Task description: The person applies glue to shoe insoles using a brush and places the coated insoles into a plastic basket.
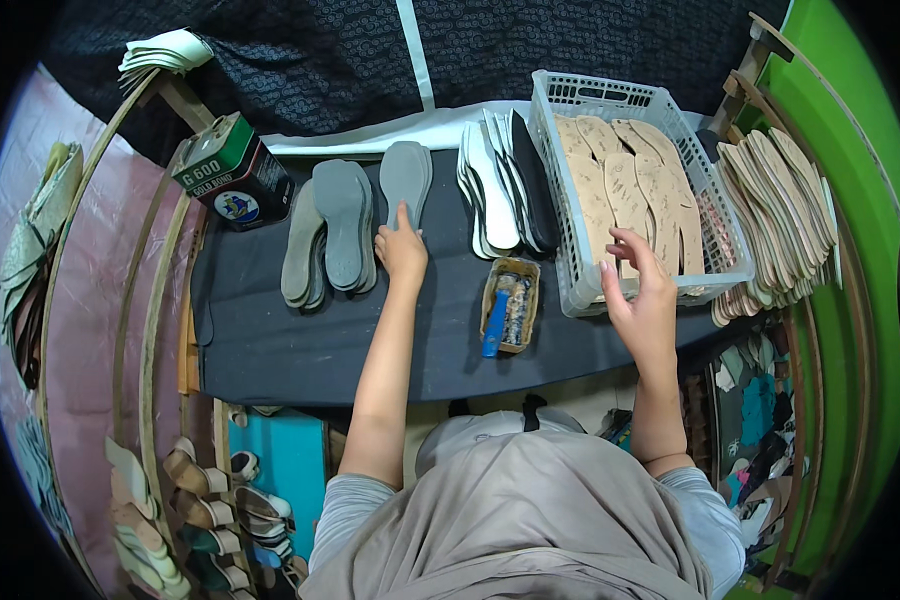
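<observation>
My left hand (403,252) rests on the near end of a stack of grey shoe soles (406,170), its index finger stretched along the top one. Left of it lie two more stacks, blue-grey soles (343,225) and darker grey soles (301,250). My right hand (642,310) hovers by the near end of a white plastic crate (715,262), thumb and fingers apart with nothing seen between them. Inside the crate are several beige insole pieces (625,190) with pen-like marks. White insoles (493,200) and black insoles (530,190) stand between the grey stacks and the crate.
A small glue-stained tub (523,308) holds a blue-handled brush (494,325) near the table's front. At the back left stands a green and black metal can (232,172). Stacked beige insoles (775,215) lie right of the crate. Racks with shoe parts (205,485) flank the dark-covered table (270,360).
</observation>
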The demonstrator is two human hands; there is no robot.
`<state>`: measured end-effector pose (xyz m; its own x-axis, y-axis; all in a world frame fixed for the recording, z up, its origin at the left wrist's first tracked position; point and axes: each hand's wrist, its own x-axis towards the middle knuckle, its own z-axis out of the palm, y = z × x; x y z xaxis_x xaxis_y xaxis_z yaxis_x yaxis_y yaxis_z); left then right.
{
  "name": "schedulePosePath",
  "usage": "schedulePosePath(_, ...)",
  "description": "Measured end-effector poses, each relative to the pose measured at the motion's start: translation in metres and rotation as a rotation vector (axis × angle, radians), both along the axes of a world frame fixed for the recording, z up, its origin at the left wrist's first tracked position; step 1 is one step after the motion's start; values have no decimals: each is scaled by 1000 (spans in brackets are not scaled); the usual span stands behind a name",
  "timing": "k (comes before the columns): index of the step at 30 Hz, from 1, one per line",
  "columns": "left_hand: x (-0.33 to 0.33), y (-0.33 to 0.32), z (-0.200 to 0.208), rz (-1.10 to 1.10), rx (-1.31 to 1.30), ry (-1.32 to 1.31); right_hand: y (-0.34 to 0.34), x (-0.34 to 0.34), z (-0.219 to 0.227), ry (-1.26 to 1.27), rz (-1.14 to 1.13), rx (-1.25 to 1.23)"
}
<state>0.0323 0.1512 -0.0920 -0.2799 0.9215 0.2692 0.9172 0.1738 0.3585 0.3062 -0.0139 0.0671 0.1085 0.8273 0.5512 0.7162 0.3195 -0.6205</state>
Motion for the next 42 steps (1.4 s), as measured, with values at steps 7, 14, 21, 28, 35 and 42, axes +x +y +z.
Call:
schedulePosePath(7, 0, -14, 47, -94, -221, -90, -14, -40, -5, 71, -69, 34)
schedulePosePath(14, -29, -70, 84, -458, -66, -1037, -32, -71, -5, -51, 202, -2)
schedulePosePath(21, -52, -107, 69, -749, -299, -2076, -41, -92, -32, -433, 258, -373)
schedulePosePath(28, -59, -125, 53, -882, -437, -2381, -26, -86, -46, -360, 125, -157)
schedulePosePath(35, -64, -131, 52, -841, -459, -2361, -14, -84, -50, 94, 216, -127)
schedulePosePath(42, -59, -131, 62, -874, -342, -2223, -14, -89, -57, 144, 134, -130)
